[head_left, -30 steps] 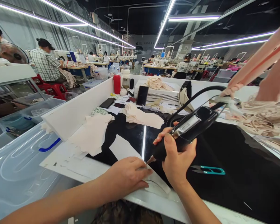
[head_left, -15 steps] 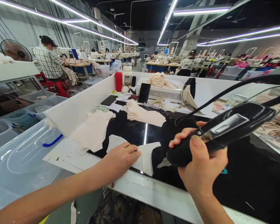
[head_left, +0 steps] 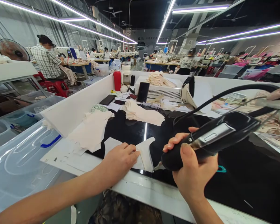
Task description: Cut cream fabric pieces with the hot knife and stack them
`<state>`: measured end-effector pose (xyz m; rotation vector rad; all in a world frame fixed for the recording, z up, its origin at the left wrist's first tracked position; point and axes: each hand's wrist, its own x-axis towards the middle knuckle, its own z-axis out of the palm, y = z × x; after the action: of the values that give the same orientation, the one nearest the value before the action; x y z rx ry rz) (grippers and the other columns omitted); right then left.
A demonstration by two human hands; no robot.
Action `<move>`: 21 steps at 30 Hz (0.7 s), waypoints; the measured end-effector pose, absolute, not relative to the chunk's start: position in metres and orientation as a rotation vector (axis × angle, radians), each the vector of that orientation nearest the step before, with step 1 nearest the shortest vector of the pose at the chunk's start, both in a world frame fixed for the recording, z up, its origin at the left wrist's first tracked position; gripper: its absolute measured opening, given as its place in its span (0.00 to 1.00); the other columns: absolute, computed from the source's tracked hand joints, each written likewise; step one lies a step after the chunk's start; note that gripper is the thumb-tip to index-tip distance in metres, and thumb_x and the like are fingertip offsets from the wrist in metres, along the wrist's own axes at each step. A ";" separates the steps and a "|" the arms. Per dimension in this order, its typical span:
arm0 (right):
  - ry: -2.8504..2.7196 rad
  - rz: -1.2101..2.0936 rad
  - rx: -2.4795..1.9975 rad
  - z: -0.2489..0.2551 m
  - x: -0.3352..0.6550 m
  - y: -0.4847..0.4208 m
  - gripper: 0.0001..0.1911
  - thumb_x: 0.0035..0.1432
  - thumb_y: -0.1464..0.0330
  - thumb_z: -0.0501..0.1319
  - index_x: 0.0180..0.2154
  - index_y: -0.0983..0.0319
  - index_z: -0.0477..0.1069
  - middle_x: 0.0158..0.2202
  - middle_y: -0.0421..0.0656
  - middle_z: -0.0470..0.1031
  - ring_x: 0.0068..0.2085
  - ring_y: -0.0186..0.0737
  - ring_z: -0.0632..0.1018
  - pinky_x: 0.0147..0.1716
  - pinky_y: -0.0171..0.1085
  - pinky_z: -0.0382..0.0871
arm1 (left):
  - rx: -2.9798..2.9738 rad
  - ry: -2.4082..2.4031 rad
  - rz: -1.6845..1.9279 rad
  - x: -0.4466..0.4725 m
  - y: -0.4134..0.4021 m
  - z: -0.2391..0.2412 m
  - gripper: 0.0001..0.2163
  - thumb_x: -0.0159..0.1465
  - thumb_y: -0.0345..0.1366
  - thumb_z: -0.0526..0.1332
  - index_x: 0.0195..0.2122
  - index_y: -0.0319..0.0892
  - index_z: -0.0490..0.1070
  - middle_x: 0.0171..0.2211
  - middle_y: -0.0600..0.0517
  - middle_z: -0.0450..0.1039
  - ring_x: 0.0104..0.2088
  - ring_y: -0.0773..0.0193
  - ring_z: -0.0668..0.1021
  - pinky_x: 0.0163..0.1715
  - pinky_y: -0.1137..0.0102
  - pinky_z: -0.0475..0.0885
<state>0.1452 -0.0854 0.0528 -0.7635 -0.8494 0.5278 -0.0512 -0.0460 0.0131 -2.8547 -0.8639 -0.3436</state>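
Observation:
My right hand [head_left: 193, 174] is wrapped round a black corded hand tool [head_left: 210, 140] whose pointed tip hovers just above the glossy black table [head_left: 242, 174]. Its cable [head_left: 224, 95] loops up to the right. My left hand [head_left: 120, 160] lies palm down, fingers curled lightly, pressing a white cut fabric piece [head_left: 146, 152] at the table's front edge. The tool's tip sits right beside that piece. A pile of cream fabric pieces [head_left: 91, 132] lies left of my left hand.
Teal thread snips [head_left: 221, 169] peek out behind my right hand. A cream fabric stack [head_left: 140, 113], phones [head_left: 142, 91], a red bottle [head_left: 117, 81] and a white machine [head_left: 164, 90] stand further back. Clear plastic bins [head_left: 21, 155] sit left. Other workers sit at distant tables.
My left hand has drawn the white piece back and left along the front edge. My right hand lifted the tool off the piece, then lowered its tip beside it.

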 end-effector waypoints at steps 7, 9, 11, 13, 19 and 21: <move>-0.860 0.529 -0.764 0.052 0.146 -0.085 0.23 0.58 0.62 0.76 0.51 0.56 0.72 0.32 0.35 0.78 0.27 0.36 0.78 0.27 0.38 0.77 | -2.676 -0.960 -0.215 -0.049 -0.063 0.017 0.08 0.73 0.29 0.62 0.35 0.41 0.71 0.31 0.51 0.71 0.29 0.55 0.74 0.27 0.62 0.70; -0.858 0.536 -0.759 0.052 0.146 -0.085 0.23 0.57 0.62 0.76 0.51 0.56 0.72 0.32 0.35 0.78 0.27 0.36 0.78 0.28 0.38 0.77 | -2.666 -0.899 -0.313 -0.048 -0.067 0.018 0.08 0.73 0.26 0.61 0.34 0.41 0.70 0.32 0.50 0.72 0.31 0.55 0.75 0.29 0.62 0.71; -0.857 0.537 -0.755 0.051 0.146 -0.085 0.23 0.57 0.62 0.76 0.51 0.56 0.72 0.32 0.35 0.78 0.27 0.36 0.78 0.28 0.38 0.78 | -2.734 -0.723 -0.436 -0.045 -0.070 0.019 0.07 0.73 0.23 0.59 0.37 0.39 0.71 0.35 0.49 0.74 0.36 0.56 0.77 0.34 0.63 0.74; -0.856 0.537 -0.755 0.051 0.146 -0.085 0.23 0.57 0.62 0.76 0.51 0.56 0.72 0.32 0.35 0.78 0.27 0.36 0.78 0.28 0.38 0.78 | -2.834 -0.507 -0.523 -0.041 -0.071 0.019 0.07 0.74 0.23 0.57 0.41 0.38 0.72 0.39 0.48 0.75 0.40 0.57 0.78 0.41 0.64 0.76; -0.855 0.529 -0.777 0.050 0.147 -0.086 0.24 0.57 0.61 0.76 0.52 0.56 0.71 0.32 0.35 0.78 0.27 0.36 0.78 0.27 0.39 0.77 | -2.977 -0.262 -0.570 -0.032 -0.064 0.007 0.08 0.76 0.23 0.55 0.46 0.34 0.74 0.40 0.46 0.76 0.44 0.59 0.80 0.48 0.67 0.78; -0.861 0.533 -0.771 0.050 0.147 -0.086 0.24 0.57 0.61 0.75 0.52 0.56 0.71 0.32 0.35 0.78 0.27 0.36 0.78 0.27 0.39 0.77 | -2.972 -0.271 -0.556 -0.032 -0.060 0.003 0.08 0.76 0.23 0.55 0.48 0.35 0.73 0.41 0.46 0.77 0.45 0.59 0.80 0.48 0.67 0.78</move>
<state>0.1469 -0.0856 0.0498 -0.7714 -0.8611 0.5326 -0.0318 -0.0604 0.0026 -2.9721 -0.2712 -0.5559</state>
